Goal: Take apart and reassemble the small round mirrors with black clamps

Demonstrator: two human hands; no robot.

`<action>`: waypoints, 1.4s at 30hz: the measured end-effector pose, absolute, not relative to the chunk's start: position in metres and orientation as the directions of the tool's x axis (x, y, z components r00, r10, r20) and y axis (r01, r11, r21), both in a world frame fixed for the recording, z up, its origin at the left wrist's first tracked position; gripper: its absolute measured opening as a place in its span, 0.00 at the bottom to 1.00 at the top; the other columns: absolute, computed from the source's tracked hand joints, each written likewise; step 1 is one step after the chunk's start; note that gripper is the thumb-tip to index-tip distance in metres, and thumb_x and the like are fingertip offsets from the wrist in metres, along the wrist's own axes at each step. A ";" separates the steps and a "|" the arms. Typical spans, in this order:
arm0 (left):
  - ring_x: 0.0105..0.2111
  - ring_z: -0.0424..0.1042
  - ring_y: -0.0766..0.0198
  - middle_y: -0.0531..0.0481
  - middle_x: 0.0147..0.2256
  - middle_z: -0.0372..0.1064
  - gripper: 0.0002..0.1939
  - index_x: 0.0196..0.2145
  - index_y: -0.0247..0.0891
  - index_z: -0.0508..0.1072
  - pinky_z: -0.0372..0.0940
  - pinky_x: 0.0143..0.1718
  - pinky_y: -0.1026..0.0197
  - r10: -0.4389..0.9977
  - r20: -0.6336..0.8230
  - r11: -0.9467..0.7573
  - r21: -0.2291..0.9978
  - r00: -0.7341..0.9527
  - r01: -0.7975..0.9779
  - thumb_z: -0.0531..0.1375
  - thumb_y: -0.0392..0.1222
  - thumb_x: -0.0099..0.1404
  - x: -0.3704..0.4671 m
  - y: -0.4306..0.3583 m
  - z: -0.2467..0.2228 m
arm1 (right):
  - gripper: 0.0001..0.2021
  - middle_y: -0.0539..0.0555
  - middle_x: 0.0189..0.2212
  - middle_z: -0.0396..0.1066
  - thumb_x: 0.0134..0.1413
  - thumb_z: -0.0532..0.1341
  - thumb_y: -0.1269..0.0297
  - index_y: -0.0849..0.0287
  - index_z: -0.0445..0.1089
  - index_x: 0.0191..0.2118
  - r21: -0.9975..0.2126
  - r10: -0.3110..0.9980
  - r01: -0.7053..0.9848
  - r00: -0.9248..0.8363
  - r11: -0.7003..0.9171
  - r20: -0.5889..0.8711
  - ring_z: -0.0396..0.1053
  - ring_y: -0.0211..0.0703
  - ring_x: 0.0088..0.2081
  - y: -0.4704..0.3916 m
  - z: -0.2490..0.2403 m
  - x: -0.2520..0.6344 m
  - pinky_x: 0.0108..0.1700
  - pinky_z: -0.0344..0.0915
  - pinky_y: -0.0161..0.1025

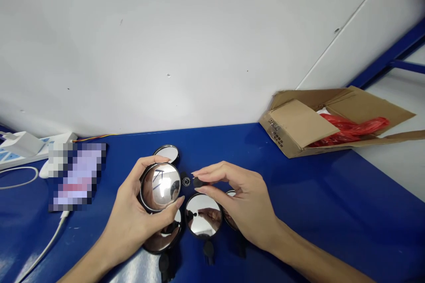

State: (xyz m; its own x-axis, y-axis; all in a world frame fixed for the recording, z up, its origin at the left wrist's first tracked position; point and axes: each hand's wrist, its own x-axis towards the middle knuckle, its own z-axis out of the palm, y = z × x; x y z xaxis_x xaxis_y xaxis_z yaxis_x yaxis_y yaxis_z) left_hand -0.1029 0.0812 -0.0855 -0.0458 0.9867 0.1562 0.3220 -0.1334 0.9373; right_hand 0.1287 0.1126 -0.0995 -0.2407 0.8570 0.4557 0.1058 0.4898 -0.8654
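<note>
Black-rimmed and glossy, a round mirror (pixel 161 188) sits in the grasp of the left hand (pixel 129 212), fingers along its top rim, thumb at its lower right, reflective face upward. The right hand (pixel 245 199) pinches a small black piece (pixel 198 182) between thumb and fingertips, just right of that mirror; a ringed black part (pixel 186 181) shows between the two. On the blue table (pixel 299 203), a smaller-looking mirror (pixel 170 154) lies toward the back edge, and a flat mirror (pixel 203 215) lies between the hands, nearer the front edge. A cardboard box (pixel 300 121) holding red plastic (pixel 352 130) stands by the back right corner.
</note>
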 end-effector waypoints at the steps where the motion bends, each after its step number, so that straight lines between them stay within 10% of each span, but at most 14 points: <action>1: 0.31 0.76 0.62 0.53 0.40 0.75 0.29 0.57 0.49 0.71 0.76 0.33 0.61 0.988 0.147 -0.127 0.939 -0.041 0.321 0.76 0.46 0.62 -0.103 0.081 -0.085 | 0.08 0.49 0.45 0.87 0.65 0.76 0.72 0.51 0.84 0.44 -0.871 0.858 0.095 -0.250 0.483 0.449 0.86 0.44 0.47 0.113 -0.099 0.129 0.49 0.82 0.39; 29: 0.30 0.78 0.61 0.55 0.38 0.76 0.34 0.59 0.54 0.72 0.80 0.32 0.62 0.999 0.035 -0.038 0.968 0.018 0.246 0.79 0.49 0.59 -0.098 0.069 -0.074 | 0.09 0.50 0.43 0.87 0.65 0.76 0.74 0.53 0.82 0.46 -0.800 0.782 0.059 -0.267 0.597 0.564 0.85 0.42 0.44 0.101 -0.096 0.122 0.48 0.82 0.38; 42: 0.46 0.85 0.48 0.43 0.58 0.79 0.42 0.70 0.55 0.71 0.83 0.35 0.57 0.993 0.057 -0.073 0.984 0.103 0.162 0.80 0.47 0.62 -0.118 0.084 -0.092 | 0.08 0.53 0.43 0.86 0.67 0.74 0.72 0.52 0.81 0.48 -0.707 0.733 0.197 -0.207 0.680 0.648 0.86 0.48 0.45 0.111 -0.098 0.131 0.47 0.84 0.45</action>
